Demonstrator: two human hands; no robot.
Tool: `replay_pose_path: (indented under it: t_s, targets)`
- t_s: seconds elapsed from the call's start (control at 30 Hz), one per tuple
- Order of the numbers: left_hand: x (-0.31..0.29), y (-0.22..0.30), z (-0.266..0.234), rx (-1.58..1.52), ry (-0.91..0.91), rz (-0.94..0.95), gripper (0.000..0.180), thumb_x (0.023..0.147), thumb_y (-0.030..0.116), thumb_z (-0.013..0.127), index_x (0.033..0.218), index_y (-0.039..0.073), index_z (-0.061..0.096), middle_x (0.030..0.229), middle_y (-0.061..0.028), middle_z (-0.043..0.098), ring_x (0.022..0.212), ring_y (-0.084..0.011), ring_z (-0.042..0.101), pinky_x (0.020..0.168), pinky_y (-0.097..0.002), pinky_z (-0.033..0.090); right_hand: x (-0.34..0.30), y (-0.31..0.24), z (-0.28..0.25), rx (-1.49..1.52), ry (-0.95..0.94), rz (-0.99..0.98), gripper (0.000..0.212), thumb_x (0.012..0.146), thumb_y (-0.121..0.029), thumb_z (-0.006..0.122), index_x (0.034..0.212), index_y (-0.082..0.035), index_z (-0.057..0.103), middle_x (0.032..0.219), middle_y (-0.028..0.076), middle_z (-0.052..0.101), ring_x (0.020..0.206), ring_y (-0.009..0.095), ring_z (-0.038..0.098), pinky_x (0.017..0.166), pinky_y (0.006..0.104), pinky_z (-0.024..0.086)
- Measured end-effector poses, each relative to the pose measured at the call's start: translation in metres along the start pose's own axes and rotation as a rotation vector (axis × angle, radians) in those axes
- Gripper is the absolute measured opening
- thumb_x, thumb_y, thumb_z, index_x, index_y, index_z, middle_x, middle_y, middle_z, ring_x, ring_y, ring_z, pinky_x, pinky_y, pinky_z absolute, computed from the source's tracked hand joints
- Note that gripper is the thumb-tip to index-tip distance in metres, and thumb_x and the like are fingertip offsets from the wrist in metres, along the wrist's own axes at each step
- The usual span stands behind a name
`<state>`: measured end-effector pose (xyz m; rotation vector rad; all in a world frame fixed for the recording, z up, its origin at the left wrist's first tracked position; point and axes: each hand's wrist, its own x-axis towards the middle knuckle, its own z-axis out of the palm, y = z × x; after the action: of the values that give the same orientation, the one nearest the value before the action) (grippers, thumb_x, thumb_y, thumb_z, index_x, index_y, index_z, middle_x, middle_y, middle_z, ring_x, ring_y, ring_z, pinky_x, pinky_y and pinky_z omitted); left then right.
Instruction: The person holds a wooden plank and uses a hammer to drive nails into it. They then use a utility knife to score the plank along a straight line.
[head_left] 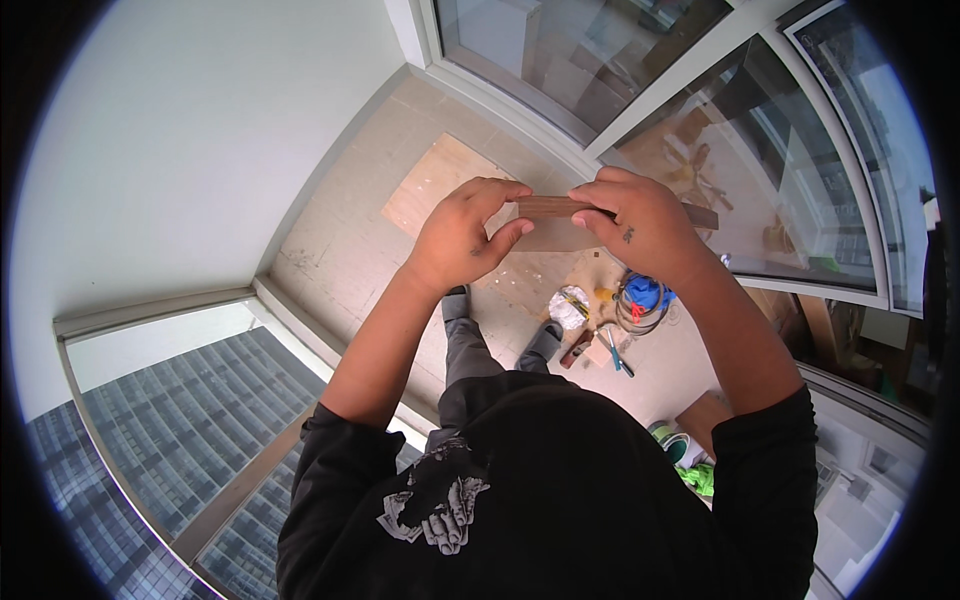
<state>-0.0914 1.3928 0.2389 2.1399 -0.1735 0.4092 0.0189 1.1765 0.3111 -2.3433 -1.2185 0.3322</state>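
Holding the long brown wooden piece (547, 208) just above the frame's centre, I have my left hand (465, 235) closed on its left end and my right hand (645, 222) pinching it farther right. On my feed, a flat tan board (440, 180) lies above left of centre; a slim blue-handled tool (614, 352) lies below right.
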Motion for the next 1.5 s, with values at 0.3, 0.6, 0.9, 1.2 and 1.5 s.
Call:
replay_pose_path:
  t_s: [0.3, 0.6, 0.9, 1.2, 1.5]
  targets:
    - [-0.002, -0.002, 0.002, -0.014, 0.013, -0.029, 0.033, 0.082, 0.016, 0.078, 0.110, 0.004, 0.066, 0.102, -0.0123, 0.070, 0.095, -0.0304, 0.067, 0.084, -0.0368, 0.053, 0.000, 0.001, -0.001, 0.005, -0.003, -0.032, 0.025, 0.085, -0.014, 0.072, 0.107, -0.002, 0.070, 0.089, 0.013, 0.062, 0.077, 0.030, 0.062, 0.070, 0.0377, 0.049]
    - [0.015, 0.007, 0.004, -0.045, -0.096, -0.025, 0.029, 0.084, 0.014, 0.075, 0.111, 0.003, 0.068, 0.103, -0.0140, 0.071, 0.095, -0.0317, 0.067, 0.082, -0.0368, 0.054, 0.002, 0.003, -0.003, 0.009, -0.001, -0.050, 0.026, 0.084, -0.014, 0.072, 0.107, -0.002, 0.070, 0.087, 0.013, 0.062, 0.077, 0.030, 0.063, 0.069, 0.0378, 0.049]
    - [0.014, 0.006, 0.002, 0.017, -0.067, 0.031, 0.026, 0.086, 0.015, 0.074, 0.108, 0.003, 0.068, 0.100, -0.0136, 0.071, 0.089, -0.0321, 0.067, 0.078, -0.0376, 0.053, -0.008, 0.006, -0.029, -0.108, -0.055, 0.025, 0.029, 0.082, -0.021, 0.073, 0.108, -0.010, 0.071, 0.088, 0.010, 0.059, 0.079, 0.029, 0.062, 0.070, 0.0389, 0.049]
    - [0.014, 0.004, 0.008, 0.045, -0.046, 0.059, 0.026, 0.087, 0.016, 0.073, 0.107, 0.003, 0.065, 0.096, -0.0124, 0.069, 0.087, -0.0319, 0.066, 0.077, -0.0375, 0.053, -0.025, 0.030, -0.031, -0.023, -0.050, 0.078, 0.030, 0.083, -0.020, 0.073, 0.109, -0.006, 0.071, 0.089, 0.009, 0.058, 0.079, 0.026, 0.062, 0.072, 0.0368, 0.049]
    - [0.014, 0.009, 0.009, 0.085, -0.059, 0.039, 0.025, 0.088, 0.016, 0.072, 0.108, 0.003, 0.063, 0.096, -0.0132, 0.067, 0.088, -0.0326, 0.065, 0.077, -0.0378, 0.053, -0.025, 0.026, -0.029, -0.056, -0.037, 0.098, 0.029, 0.084, -0.020, 0.073, 0.109, -0.006, 0.072, 0.092, 0.008, 0.059, 0.081, 0.026, 0.063, 0.074, 0.0372, 0.050]
